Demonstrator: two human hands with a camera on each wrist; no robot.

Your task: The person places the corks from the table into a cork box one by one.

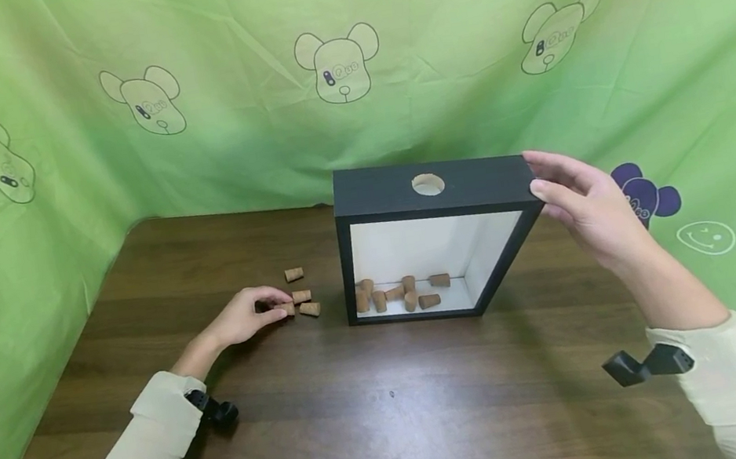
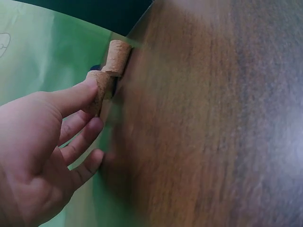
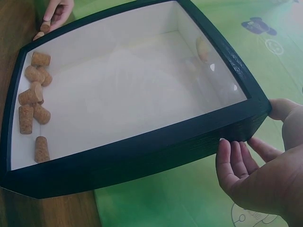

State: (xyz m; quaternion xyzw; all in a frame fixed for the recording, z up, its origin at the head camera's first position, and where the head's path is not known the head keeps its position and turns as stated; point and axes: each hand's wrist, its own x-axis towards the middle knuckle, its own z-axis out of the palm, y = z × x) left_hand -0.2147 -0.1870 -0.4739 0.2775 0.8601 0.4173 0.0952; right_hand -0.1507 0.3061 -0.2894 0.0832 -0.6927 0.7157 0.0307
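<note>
So the cork (image 1: 288, 310) was over on the left part of the worktop (image 1: 341, 432), pinched between the thumb and finger of your left hand (image 1: 247, 315), with the thumb pressed against its side. Couldn't tell if its lower end was touching the wood or lifted a bit. Three loose corks (image 1: 310, 309) lay right by it, the farthest one a little apart from the others. Then to the right of those stood your black box (image 1: 373, 195), white on the inside, with a round hole (image 1: 429, 185) in its top. A bunch of corks (image 1: 410, 302) sat jumbled along the bottom in there, some upright and some on their sides. Your right hand (image 1: 594, 215) gripped the box at its upper right corner, thumb by the front edge. Behind it all hung a green cloth (image 1: 257, 159) printed with cartoon heads
</note>
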